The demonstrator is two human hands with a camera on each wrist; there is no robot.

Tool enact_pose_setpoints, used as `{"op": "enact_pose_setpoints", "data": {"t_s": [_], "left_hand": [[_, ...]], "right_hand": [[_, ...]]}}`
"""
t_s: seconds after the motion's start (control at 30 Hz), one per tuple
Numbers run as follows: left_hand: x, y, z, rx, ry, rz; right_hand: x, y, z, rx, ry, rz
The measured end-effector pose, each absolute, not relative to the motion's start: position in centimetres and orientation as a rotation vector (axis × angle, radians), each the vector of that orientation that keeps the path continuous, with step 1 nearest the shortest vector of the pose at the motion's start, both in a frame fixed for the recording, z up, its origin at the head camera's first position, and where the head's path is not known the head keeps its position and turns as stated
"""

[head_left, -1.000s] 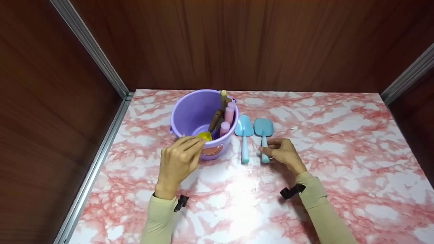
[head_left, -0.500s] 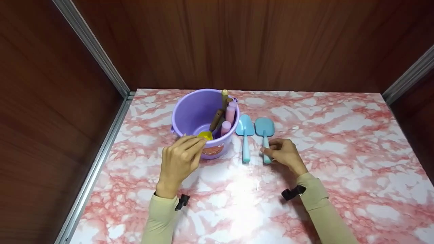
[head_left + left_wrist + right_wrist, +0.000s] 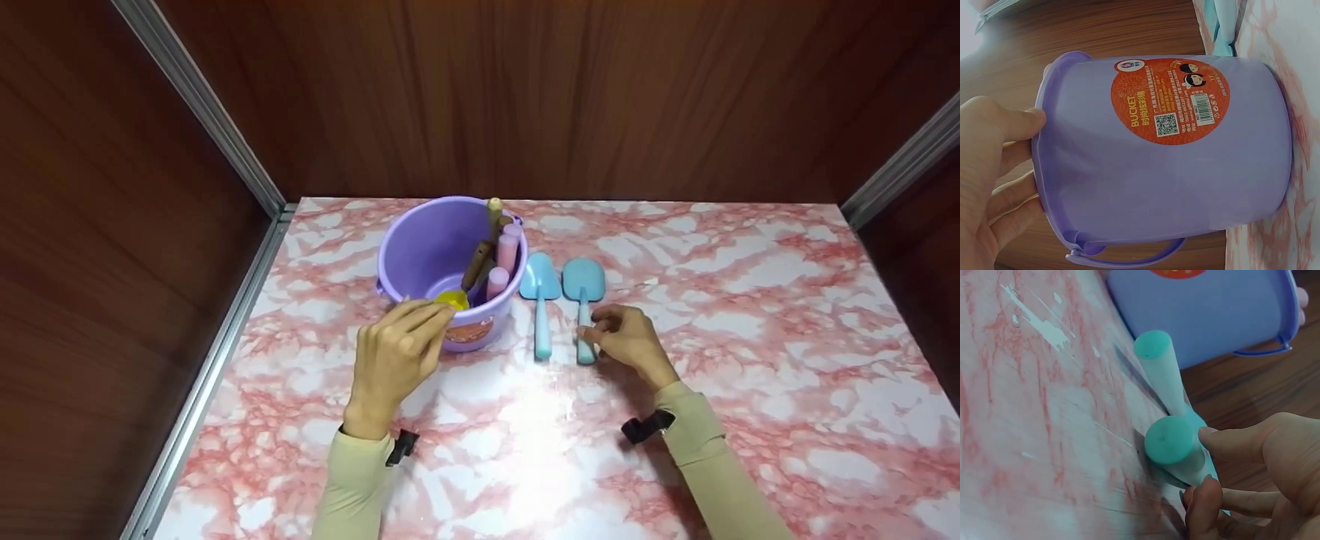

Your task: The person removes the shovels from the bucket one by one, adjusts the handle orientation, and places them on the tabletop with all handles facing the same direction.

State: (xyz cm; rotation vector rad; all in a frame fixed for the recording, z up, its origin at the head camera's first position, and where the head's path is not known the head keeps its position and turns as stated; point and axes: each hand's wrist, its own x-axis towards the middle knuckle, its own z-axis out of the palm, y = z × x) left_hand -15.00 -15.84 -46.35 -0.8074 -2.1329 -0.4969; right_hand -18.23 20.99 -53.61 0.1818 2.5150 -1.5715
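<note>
A purple bucket (image 3: 420, 262) stands upright on the table, and my left hand (image 3: 397, 356) pinches its near rim; in the left wrist view the thumb is outside and the other fingers lie over the rim. To its right, two light-blue toy shovels lie side by side, blades pointing away. My right hand (image 3: 626, 337) holds the handle of the right-hand, square-bladed shovel (image 3: 583, 279) between thumb and fingers. The left-hand, pointed-blade shovel (image 3: 540, 277) lies untouched. Inside the bucket lean a yellow scoop (image 3: 454, 300), a brown handle (image 3: 478, 266) and several pink handles (image 3: 508, 251).
The red-and-white marbled table (image 3: 750, 337) ends at a dark wood-grain back panel (image 3: 562, 97). Another panel (image 3: 112, 262) with a metal strip (image 3: 217, 120) closes the left side. The bucket's handle (image 3: 1134, 261) hangs at its side.
The right hand's fingers and the square-bladed shovel's handle have shifted very slightly. My left hand and the bucket have kept their places.
</note>
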Motion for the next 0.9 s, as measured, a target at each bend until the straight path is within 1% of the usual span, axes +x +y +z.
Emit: {"op": "enact_pose_setpoints", "data": {"t_s": [0.2,0.33,0.7,0.9], "left_hand": [[-14.8,-15.8,-46.1,-0.818,-2.150,-0.480],[-14.6,-15.9,-45.9,-0.823,-2.174,-0.411],[-15.0,-15.5,-46.0,-0.851,-2.156,-0.316],[-14.8,-15.9,-45.9,-0.832,-2.158,-0.342]], "right_hand": [[-18.5,20.9,-52.6,0.148,2.563,-1.554],[-19.1,20.9,-51.1,0.053,2.677,-1.481],[-22.1,20.0,-45.2,-0.362,2.966,-1.504],[-24.1,17.4,-41.6,-0.613,2.921,-1.518]]}}
